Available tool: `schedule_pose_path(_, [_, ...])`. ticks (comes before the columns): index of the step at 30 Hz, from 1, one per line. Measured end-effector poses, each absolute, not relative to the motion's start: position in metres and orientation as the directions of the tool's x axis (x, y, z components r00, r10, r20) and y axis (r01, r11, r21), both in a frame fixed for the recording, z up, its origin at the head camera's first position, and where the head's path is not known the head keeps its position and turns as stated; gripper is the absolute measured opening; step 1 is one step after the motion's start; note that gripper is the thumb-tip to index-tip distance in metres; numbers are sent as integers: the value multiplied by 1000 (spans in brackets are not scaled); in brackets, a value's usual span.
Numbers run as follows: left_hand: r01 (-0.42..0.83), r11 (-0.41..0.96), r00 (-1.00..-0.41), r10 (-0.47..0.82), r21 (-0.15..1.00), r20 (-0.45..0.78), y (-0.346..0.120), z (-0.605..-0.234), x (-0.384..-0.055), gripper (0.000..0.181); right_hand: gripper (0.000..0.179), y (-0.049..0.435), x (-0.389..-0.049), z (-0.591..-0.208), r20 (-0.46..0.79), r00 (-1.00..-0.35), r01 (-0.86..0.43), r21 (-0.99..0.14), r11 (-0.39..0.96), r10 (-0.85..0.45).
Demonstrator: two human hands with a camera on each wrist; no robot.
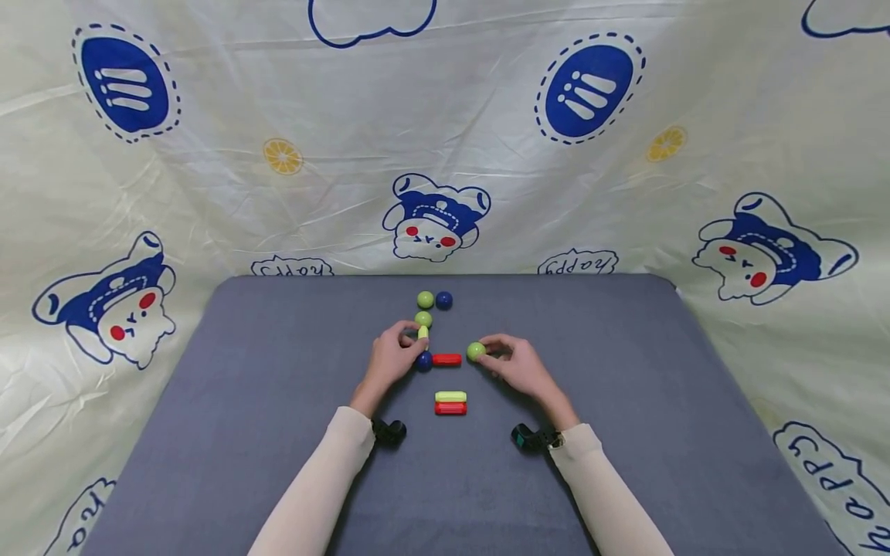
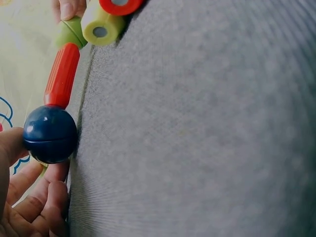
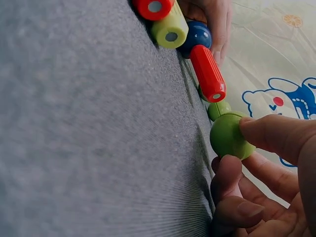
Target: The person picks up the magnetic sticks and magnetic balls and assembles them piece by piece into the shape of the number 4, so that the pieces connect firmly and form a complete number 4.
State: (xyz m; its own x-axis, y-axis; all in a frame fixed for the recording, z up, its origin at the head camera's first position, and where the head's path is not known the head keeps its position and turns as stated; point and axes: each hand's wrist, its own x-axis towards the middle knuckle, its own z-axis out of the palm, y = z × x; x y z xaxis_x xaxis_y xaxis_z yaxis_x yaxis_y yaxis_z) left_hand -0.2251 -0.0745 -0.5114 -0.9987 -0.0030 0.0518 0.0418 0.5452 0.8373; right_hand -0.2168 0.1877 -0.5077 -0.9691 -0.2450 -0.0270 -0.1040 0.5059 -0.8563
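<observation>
My left hand (image 1: 398, 354) pinches a short yellow magnetic rod (image 1: 423, 333), its thumb close against a blue ball (image 1: 424, 361). A green ball (image 1: 423, 318) sits at the rod's far end. From the blue ball a red magnetic rod (image 1: 446, 360) extends rightward, touching it. My right hand (image 1: 518, 363) pinches another green ball (image 3: 231, 136) between thumb and fingers, just off the red rod's free end. In the left wrist view the blue ball (image 2: 50, 134) hides most of the yellow rod.
Nearer me, a yellow rod (image 1: 450, 396) and a red rod (image 1: 450, 409) lie side by side on the grey table (image 1: 292, 479). Farther back are a loose green ball (image 1: 426, 300) and a blue ball (image 1: 444, 300). A printed curtain (image 1: 334, 208) hangs behind.
</observation>
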Motion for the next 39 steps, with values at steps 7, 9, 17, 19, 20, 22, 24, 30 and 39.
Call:
schedule_pose_path(7, [37,544,-999,-1,839,45,-75,-512,-225,32,33,189,-213,-512,-13,-966,-129,-837,531,-256])
schedule_pose_path(9, [38,544,-999,-2,838,47,-75,-512,-225,32,33,189,-212,-512,-11,-967,-129,-838,530,-254])
schedule_pose_path(17, [32,541,-999,-1,840,39,-75,-512,-226,32,34,189,-211,-512,3,-968,-140,-834,534,-249])
schedule_pose_path(19, [35,543,-999,-2,839,43,-75,-512,-226,32,34,188,-211,-512,6,-968,-145,-832,535,-252])
schedule_pose_path(20, [36,544,-999,-3,838,44,-75,-512,-226,32,34,188,-211,-512,6,-968,-145,-832,535,-252])
schedule_pose_path(22, [36,547,-999,-3,836,45,-75,-512,-226,32,34,187,-210,-511,10,-966,-151,-832,534,-257])
schedule_pose_path(24, [33,547,-999,-5,836,43,-75,-511,-226,32,34,187,-210,-511,14,-964,-158,-832,532,-264])
schedule_pose_path(30, [24,540,-1000,-4,842,30,-75,-511,-226,32,32,184,-210,-509,20,-962,-172,-818,550,-271])
schedule_pose_path(39, [22,542,-1000,-3,840,28,-75,-512,-226,32,33,182,-209,-510,15,-961,-173,-810,561,-275])
